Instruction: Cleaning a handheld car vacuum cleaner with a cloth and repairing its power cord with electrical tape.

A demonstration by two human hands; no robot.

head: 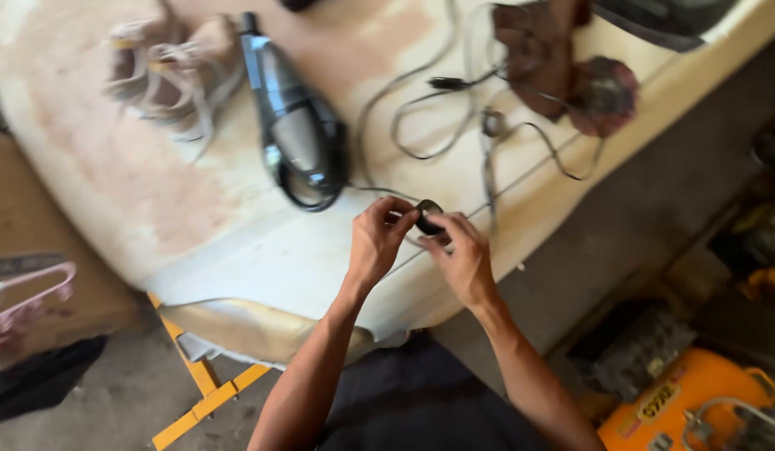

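Observation:
Both my hands meet over the near edge of a cream, sanded car body panel (pixel 154 192). My left hand (pixel 376 240) and my right hand (pixel 463 257) pinch a small black round part (pixel 427 216) between their fingertips. Just beyond my left hand, a black and grey power tool (pixel 296 125) with a loop handle lies on the panel. A thin black cable (pixel 421 125) curls across the panel behind my hands.
A pile of worn cloth gloves (pixel 166 71) lies at the panel's far left. A brown rag (pixel 538 54) and a dark round disc (pixel 605 96) lie far right. A yellow stand (pixel 200 392) holds the panel. An orange machine (pixel 680 401) sits on the floor, lower right.

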